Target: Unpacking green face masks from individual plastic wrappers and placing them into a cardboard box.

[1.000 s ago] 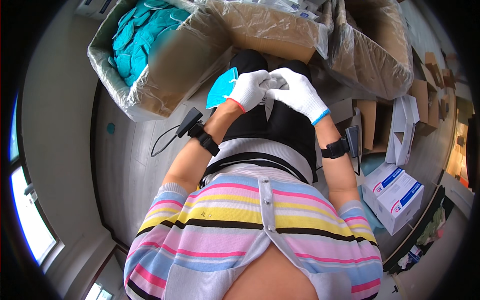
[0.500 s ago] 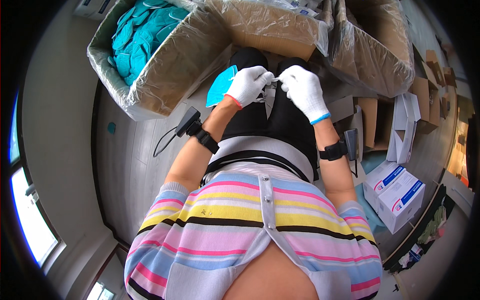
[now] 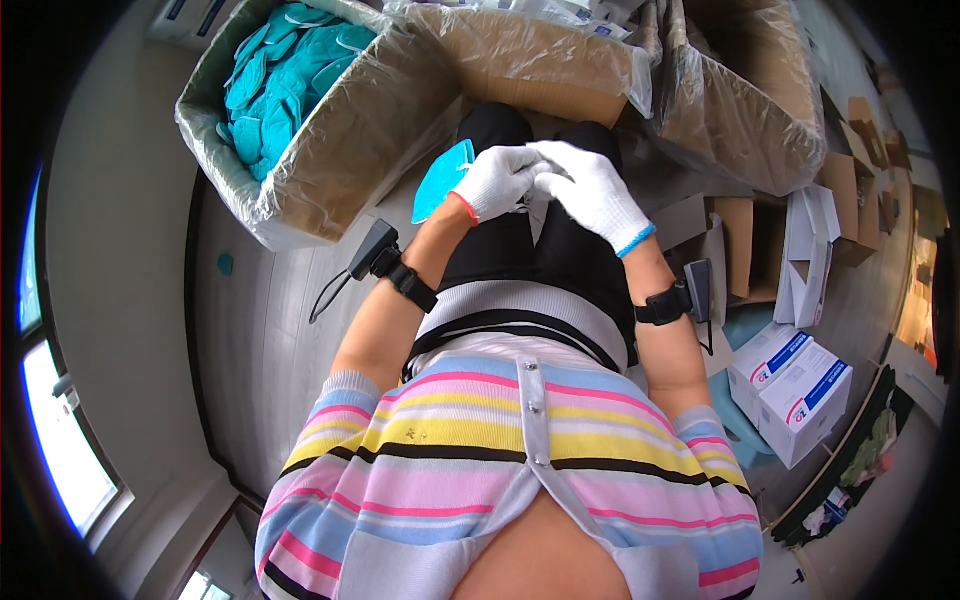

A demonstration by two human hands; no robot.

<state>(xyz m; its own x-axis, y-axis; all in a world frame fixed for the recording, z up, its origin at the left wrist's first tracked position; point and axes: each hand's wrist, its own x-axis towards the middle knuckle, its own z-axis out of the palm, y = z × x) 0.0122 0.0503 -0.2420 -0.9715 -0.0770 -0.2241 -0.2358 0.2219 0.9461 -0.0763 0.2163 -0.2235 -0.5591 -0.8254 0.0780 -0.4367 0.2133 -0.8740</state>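
Over my lap, my left hand (image 3: 496, 183) in a white glove with a red cuff is closed, its fingers pinched together. A teal cup-shaped face mask (image 3: 440, 186) hangs at its left side, held by a part hidden behind the glove. My right hand (image 3: 590, 190), gloved in white with a blue cuff, reaches across to the left fingertips. Its fingers are stretched out above them and its thumb sits lower, apart from the fingers. Whether any thin strap lies between the two hands is hidden.
A plastic-lined carton (image 3: 330, 170) of teal masks stands ahead left. Two more lined cartons, one in the middle (image 3: 530, 65) and one at right (image 3: 735, 125), flank it. Open cardboard boxes (image 3: 735, 235) and white printed boxes (image 3: 800, 395) are at my right.
The right hand has gone from a pinch on a thin white piece to stretched fingers over the left fingertips, shifting left. The left hand and mask sit slightly lower in view.
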